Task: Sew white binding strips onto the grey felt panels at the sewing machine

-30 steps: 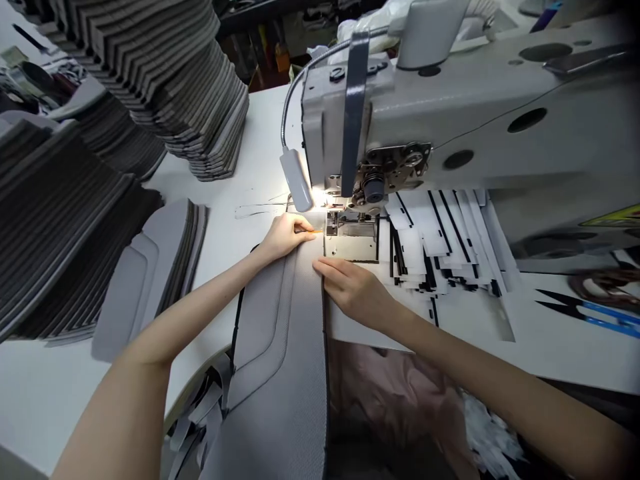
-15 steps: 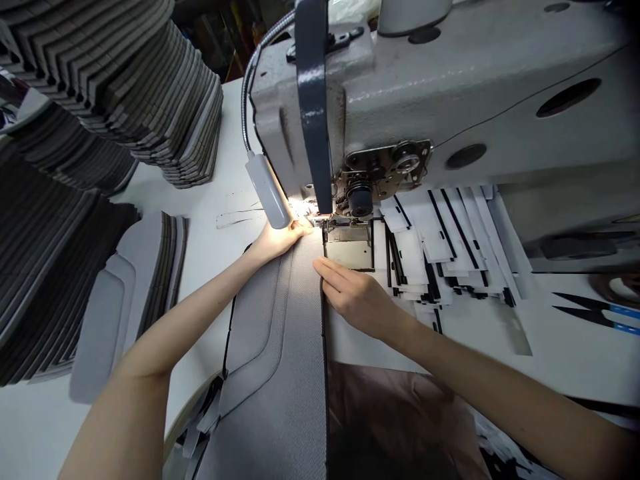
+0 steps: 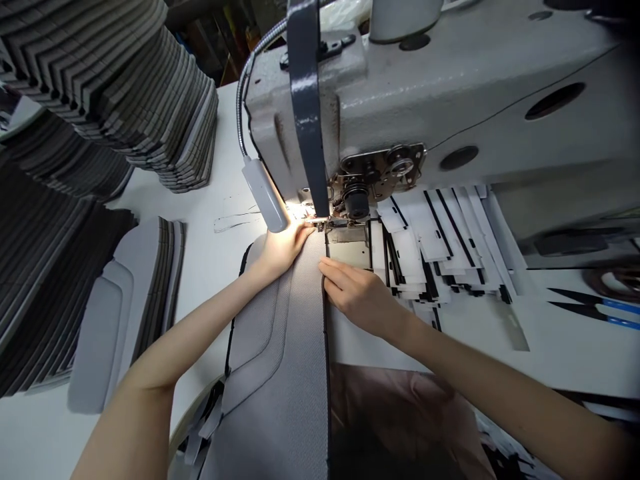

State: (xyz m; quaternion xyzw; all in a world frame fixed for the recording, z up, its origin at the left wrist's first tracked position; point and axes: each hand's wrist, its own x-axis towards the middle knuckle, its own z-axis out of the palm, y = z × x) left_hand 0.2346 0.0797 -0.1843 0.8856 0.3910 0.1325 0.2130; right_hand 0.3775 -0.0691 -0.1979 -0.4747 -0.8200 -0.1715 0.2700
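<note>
A long grey fabric panel point(image 3: 303, 347) with curved stitched lines and a dark edge runs from the bottom of the view up to the needle area of a sewing machine point(image 3: 390, 100). My left hand point(image 3: 283, 250) presses on the panel's top end, close beside the presser foot point(image 3: 321, 225); its fingertips are partly hidden by the lamp and the glare. With fingers pinched together, my right hand point(image 3: 357, 293) grips the panel's right edge, a little below the foot. A small grey lamp point(image 3: 265, 195) lights the spot.
Tall stacks of grey panels point(image 3: 150, 100) stand at the left, with a few more panels point(image 3: 120, 300) lying nearer. White strips with black bands point(image 3: 425, 233) are spread right of the needle. Blue-handled snips point(image 3: 600, 307) lie at the far right.
The panel has moved slightly up toward the needle, and my left hand lies a bit flatter on it. My right hand keeps its hold on the edge. The whole view has shifted slightly.
</note>
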